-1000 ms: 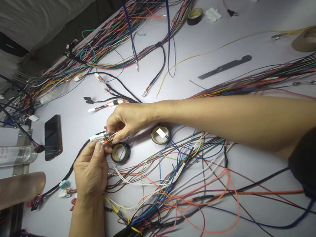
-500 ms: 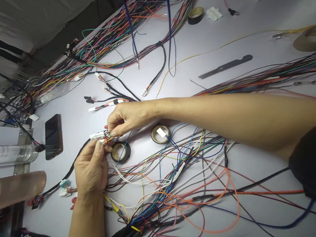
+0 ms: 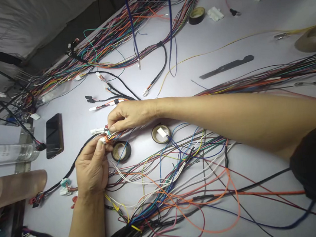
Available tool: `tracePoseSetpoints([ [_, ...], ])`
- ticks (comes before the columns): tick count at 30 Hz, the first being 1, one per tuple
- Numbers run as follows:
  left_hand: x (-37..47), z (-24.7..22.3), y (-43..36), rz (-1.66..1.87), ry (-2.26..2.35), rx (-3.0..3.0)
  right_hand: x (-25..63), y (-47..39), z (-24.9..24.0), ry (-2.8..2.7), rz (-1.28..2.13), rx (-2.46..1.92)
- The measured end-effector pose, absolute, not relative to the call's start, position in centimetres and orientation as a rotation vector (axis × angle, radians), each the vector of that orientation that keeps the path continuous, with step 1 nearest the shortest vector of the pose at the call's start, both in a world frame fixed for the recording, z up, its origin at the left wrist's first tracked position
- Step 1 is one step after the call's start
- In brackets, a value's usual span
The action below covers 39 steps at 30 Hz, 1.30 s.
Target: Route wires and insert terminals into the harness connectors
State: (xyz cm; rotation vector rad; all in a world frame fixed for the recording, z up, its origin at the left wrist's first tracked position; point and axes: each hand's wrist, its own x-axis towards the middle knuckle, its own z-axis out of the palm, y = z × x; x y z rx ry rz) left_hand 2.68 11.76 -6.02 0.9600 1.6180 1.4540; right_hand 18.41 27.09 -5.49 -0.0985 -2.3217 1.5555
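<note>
Between thumb and fingers, my left hand (image 3: 92, 165) pinches a white and orange wire connector (image 3: 104, 139). My right hand (image 3: 125, 116) reaches in from the right, its fingers closed on the thin coloured wires (image 3: 117, 134) just behind that connector. A second white connector (image 3: 97, 131) sticks out to the left beside the right fingertips, with small red and teal parts close by. Below the right hand, a roll of black tape (image 3: 121, 152) lies against the left hand's side. Another tape roll (image 3: 161, 133) with a white label sits under the right wrist.
Loose coloured wires (image 3: 176, 191) spread over the near table, and a thick wire bundle (image 3: 116, 36) runs along the far edge. A phone (image 3: 54, 136) and a clear bottle (image 3: 7, 153) are at left. A grey blade (image 3: 226, 67) lies beyond the right arm.
The white connector and the orange-ended one now show further apart in my hands. My right fingers have shifted slightly over the wires; the view has moved a little.
</note>
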Motion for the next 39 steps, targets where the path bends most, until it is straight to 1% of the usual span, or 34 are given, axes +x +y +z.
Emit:
tracePoseSetpoints([
  [7, 2.3, -6.5, 11.5, 1.47, 1.615, 0.985, 18.3, 26.8, -5.9, -2.329, 1.637, -0.037],
  [10, 2.2, -6.7, 11.2, 1.423, 1.608, 0.989, 18.2, 26.5, -6.0, -2.374, 1.558, -0.079],
  [14, 2.7, -6.9, 11.1, 1.482, 1.562, 0.949, 18.3, 26.1, -6.0, -2.392, 1.523, -0.114],
  [17, 3.2, -6.4, 11.1, 1.469, 1.571, 0.971, 18.5, 25.8, -5.7, -2.396, 1.554, -0.181],
  [20, 2.8, -4.8, 10.6, 1.401, 1.612, 1.021, 18.7, 25.6, -5.5, -2.404, 1.565, -0.252],
  [22, 1.8, -3.1, 9.4, 1.368, 1.708, 1.079, 18.7, 25.6, -5.5, -2.401, 1.586, -0.278],
  [25, -0.5, -0.3, 6.0, 1.408, 1.998, 1.145, 18.7, 25.7, -5.5, -2.396, 1.607, -0.313],
  [28, -2.9, 0.7, 1.7, 1.49, 2.301, 1.075, 18.6, 25.8, -5.6, -2.396, 1.619, -0.325],
  [31, -4.5, -0.8, -2.1, 1.422, 2.482, 0.945, 18.6, 25.9, -5.7, -2.392, 1.621, -0.327],
  [34, -5.0, -3.0, -3.9, 1.087, 2.545, 0.946, 18.5, 25.9, -5.9, -2.382, 1.613, -0.338],
  [36, -4.9, -4.1, -4.0, 0.944, 2.548, 0.995, 18.5, 25.9, -6.0, -2.363, 1.626, -0.334],
  [39, -4.6, -4.9, -3.4, 0.933, 2.496, 1.08, 18.5, 25.9, -6.0, -2.332, 1.656, -0.304],
])
